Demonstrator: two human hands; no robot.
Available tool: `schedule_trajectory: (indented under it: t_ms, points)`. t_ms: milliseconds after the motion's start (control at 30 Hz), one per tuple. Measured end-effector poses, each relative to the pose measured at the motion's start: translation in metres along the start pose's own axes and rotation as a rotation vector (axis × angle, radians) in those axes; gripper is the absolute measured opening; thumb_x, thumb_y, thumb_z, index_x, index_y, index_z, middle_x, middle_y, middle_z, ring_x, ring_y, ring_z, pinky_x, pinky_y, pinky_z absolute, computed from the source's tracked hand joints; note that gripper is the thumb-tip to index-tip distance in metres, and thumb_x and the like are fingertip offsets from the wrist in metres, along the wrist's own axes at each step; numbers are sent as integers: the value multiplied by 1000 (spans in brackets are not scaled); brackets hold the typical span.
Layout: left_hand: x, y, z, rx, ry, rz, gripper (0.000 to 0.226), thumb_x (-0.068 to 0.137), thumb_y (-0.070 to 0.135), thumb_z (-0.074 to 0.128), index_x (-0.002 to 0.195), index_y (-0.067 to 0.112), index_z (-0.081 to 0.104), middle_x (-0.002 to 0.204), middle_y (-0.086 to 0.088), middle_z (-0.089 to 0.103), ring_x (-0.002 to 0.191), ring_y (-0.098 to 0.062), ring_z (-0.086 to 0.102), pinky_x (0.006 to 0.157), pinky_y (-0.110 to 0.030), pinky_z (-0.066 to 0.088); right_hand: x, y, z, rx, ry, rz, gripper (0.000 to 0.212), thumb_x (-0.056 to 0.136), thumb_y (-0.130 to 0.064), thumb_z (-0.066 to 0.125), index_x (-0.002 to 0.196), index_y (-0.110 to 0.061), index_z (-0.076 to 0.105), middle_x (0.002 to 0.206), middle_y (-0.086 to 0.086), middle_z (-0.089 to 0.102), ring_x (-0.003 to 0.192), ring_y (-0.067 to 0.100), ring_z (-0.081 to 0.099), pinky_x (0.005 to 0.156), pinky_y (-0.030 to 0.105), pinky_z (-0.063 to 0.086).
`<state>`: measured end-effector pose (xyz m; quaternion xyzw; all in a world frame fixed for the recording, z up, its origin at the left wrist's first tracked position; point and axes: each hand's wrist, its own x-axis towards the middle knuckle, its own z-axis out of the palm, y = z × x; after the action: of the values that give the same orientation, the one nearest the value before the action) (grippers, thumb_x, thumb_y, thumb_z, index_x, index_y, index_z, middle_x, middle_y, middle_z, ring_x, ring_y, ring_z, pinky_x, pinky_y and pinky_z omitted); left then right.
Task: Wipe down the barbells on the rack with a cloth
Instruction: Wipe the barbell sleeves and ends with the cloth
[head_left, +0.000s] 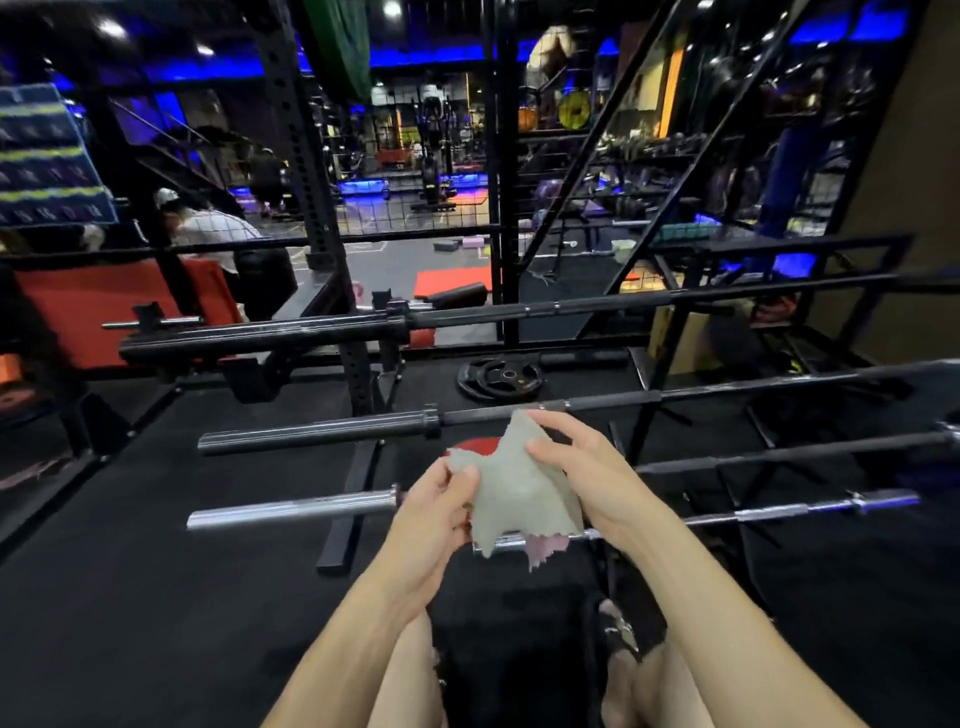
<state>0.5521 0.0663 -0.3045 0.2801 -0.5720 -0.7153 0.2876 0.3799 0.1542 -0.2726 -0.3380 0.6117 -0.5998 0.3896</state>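
2 hands (431, 525) (587, 475) pinching a pale grey-green cloth (519, 493), seemingly pink-backed, frayed at its lower edge.

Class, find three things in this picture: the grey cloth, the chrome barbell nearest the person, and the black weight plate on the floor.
grey cloth (517, 493): head view, middle of the fabric.
chrome barbell (291, 512): head view, left sleeve.
black weight plate (500, 378): head view, face beside the centre hole.

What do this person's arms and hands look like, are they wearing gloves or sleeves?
No gloves and no sleeves in view: the left hand and right hand are bare, as are both forearms right to the picture's lower edge. No watch, ring or wristband shows on either.
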Motion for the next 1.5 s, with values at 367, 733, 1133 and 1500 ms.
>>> schedule_trajectory:
  t_ms: [367, 733, 1133, 1500]
  points:
    - [138, -77, 3, 390, 22, -40, 34, 87, 10, 79, 115, 30, 73, 82, 10, 72, 73, -2, 63, 74, -21, 52, 120, 104, -76, -200, -103, 132, 34, 84, -15, 85, 113, -30, 77, 105, -5, 77, 96, 11, 72, 80, 21, 55]
    - [247, -159, -34, 718, 187, 41, 9, 92, 40, 72, 86, 33, 72, 112, 32, 53, 120, -2, 53, 100, -16, 38, 251, 181, -84, -543, -205, -15, 6, 90, -27, 78, 87, -23, 74, 104, -11, 65, 94, -3, 64, 81, 10, 42]
    - [283, -145, -24, 42, 237, 74, 21, 89, 39, 76, 83, 20, 73, 75, 1, 67, 70, -8, 59, 66, -18, 46, 280, 135, -70, -122, -103, -61, 20, 87, -17, 81, 106, -18, 75, 90, 13, 77, 80, 29, 72, 72, 40, 57]
    - [309, -171, -20, -70, 235, -14, 35, 89, 46, 67, 101, 14, 76, 95, -6, 77, 92, -16, 72, 81, -28, 55, 332, 131, -58, -729, 120, -423, 27, 92, -17, 68, 106, -40, 71, 90, -14, 70, 68, 12, 60, 65, 18, 51]
